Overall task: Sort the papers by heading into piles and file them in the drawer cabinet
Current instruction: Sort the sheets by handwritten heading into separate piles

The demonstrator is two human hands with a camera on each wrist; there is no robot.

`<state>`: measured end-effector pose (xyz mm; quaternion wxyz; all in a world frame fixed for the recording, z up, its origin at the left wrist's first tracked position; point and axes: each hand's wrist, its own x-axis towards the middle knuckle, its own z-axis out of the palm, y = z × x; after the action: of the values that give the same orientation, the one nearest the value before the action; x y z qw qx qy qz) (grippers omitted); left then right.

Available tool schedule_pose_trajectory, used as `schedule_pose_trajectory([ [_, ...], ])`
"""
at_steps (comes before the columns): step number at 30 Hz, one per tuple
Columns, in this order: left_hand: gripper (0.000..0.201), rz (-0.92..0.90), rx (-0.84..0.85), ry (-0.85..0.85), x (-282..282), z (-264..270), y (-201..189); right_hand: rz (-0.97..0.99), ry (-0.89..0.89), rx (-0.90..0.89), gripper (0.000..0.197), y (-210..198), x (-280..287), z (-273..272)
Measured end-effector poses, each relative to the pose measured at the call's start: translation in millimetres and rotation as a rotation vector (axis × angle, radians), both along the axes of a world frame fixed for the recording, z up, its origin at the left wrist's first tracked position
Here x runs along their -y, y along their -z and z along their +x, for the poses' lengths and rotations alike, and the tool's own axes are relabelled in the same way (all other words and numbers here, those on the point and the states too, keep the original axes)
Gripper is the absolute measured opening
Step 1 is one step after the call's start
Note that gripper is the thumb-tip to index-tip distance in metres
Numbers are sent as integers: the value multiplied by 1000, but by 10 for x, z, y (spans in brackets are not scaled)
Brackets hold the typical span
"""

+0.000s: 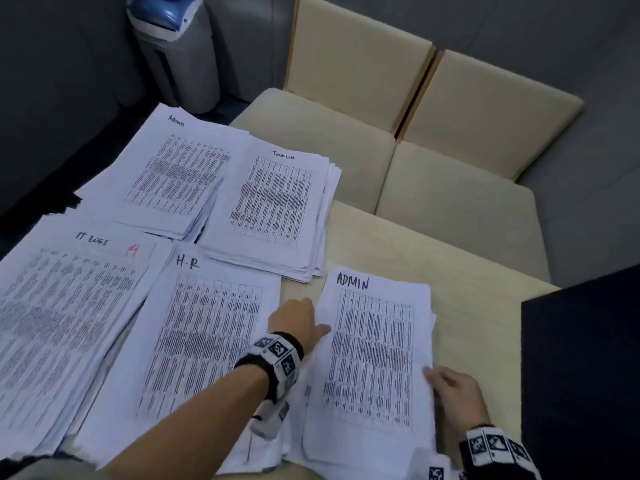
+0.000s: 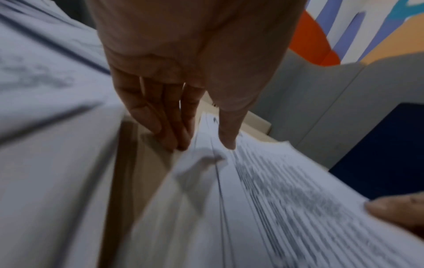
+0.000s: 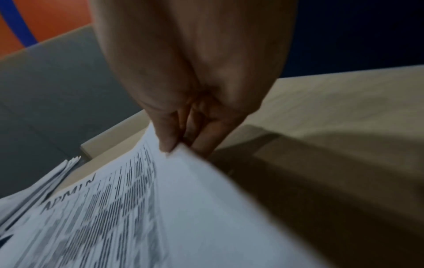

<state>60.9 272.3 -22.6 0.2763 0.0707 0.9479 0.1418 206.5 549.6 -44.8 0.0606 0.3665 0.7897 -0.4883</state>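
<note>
A stack headed ADMIN (image 1: 375,358) lies on the light wooden table (image 1: 478,299) in front of me. My left hand (image 1: 311,323) holds its left edge, thumb on top and fingers at the underside; the left wrist view shows the left hand (image 2: 204,146) buckling that edge upward. My right hand (image 1: 437,380) pinches the stack's right edge. In the right wrist view the right hand (image 3: 183,148) has its thumb above the paper and fingers below. Sorted piles lie to the left: Admin (image 1: 180,168), Task List (image 1: 277,206), IT logs (image 1: 62,306) and H.R (image 1: 201,341).
A dark navy block (image 1: 585,368) stands at the table's right side, close to my right hand. Beige cushioned chairs (image 1: 363,143) sit beyond the far table edge. A grey and blue bin-like unit (image 1: 176,50) stands on the floor at the back left.
</note>
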Motion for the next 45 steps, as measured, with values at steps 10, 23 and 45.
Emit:
schedule_pose_trajectory([
  [10,40,211,99,-195,-215,323,126,-250,151,-78,36,-32,-196,34],
  [23,21,211,-182,-158,-157,332,17,-513,365,-57,42,-191,-424,460],
  [45,26,985,-24,-679,743,585,-341,-713,148,-216,20,-678,712,-559],
])
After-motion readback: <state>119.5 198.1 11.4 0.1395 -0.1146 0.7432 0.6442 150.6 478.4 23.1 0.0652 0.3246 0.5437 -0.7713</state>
